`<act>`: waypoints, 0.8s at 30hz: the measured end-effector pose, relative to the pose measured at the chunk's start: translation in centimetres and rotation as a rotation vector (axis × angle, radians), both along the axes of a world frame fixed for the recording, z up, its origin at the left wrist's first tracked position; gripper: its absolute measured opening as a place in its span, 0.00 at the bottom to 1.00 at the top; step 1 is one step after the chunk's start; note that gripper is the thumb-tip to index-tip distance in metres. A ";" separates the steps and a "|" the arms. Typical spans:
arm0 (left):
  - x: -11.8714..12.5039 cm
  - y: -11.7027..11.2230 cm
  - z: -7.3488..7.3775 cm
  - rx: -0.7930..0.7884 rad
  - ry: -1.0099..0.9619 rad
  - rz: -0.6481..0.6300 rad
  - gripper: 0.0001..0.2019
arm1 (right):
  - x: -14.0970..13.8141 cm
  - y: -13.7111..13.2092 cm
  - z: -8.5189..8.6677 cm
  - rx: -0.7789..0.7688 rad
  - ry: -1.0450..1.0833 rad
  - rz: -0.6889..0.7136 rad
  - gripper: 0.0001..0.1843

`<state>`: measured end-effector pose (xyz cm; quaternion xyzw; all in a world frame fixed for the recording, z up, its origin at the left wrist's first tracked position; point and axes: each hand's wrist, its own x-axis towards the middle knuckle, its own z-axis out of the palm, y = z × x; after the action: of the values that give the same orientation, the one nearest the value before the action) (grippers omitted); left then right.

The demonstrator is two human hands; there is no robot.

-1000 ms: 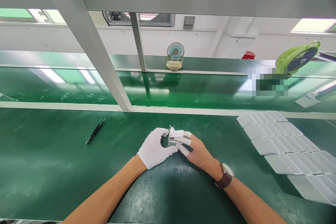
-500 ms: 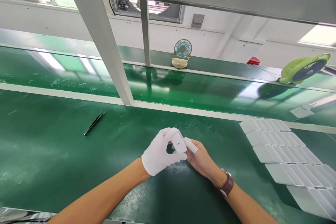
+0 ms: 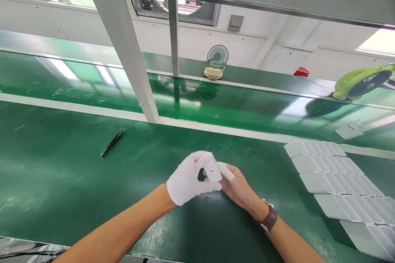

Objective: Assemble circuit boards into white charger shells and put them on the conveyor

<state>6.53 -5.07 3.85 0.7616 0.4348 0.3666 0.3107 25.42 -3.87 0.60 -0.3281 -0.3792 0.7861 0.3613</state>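
A small white case (image 3: 212, 171), shaped like an earbud charging case with rounded corners, shows a short dark slot on the side facing me. My left hand (image 3: 188, 178), in a white glove, grips it between thumb and fingers. From the right, my right hand (image 3: 237, 185) holds the case's edge; a white finger cot covers its thumb, and its other fingers are partly hidden. Both hands are above the green tabletop (image 3: 148, 213). Black tweezers (image 3: 112, 143) lie on the table, away to the left of my hands.
White divided trays (image 3: 342, 183) lie in overlapping rows on the right. A pale metal post (image 3: 132, 57) and a white rail (image 3: 216, 130) stand beyond my hands. Farther back are a small cream fan (image 3: 216, 63) and a green fan (image 3: 361, 82).
The whole view has shifted slightly. Both hands keep hold of the case, with little visible change in their grip.
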 end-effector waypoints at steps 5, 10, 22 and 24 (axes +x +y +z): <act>-0.2 0.3 -1.2 0.110 -0.010 0.022 0.17 | 0.3 0.1 -0.2 0.049 0.015 0.002 0.17; 0.0 0.4 -1.0 0.125 -0.054 -0.026 0.21 | 0.5 0.2 -0.2 0.143 -0.072 -0.005 0.19; -0.3 1.1 -2.6 0.075 0.227 0.300 0.27 | 2.1 1.1 -1.0 1.249 -0.986 -0.274 0.22; -0.4 1.2 -3.2 0.055 0.230 0.306 0.27 | 1.9 1.0 -1.1 1.267 -1.027 -0.210 0.22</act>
<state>6.14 -3.86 0.65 0.7318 0.5679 0.3316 0.1787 27.32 -2.86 -0.48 -0.4146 -0.8364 0.1373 0.3311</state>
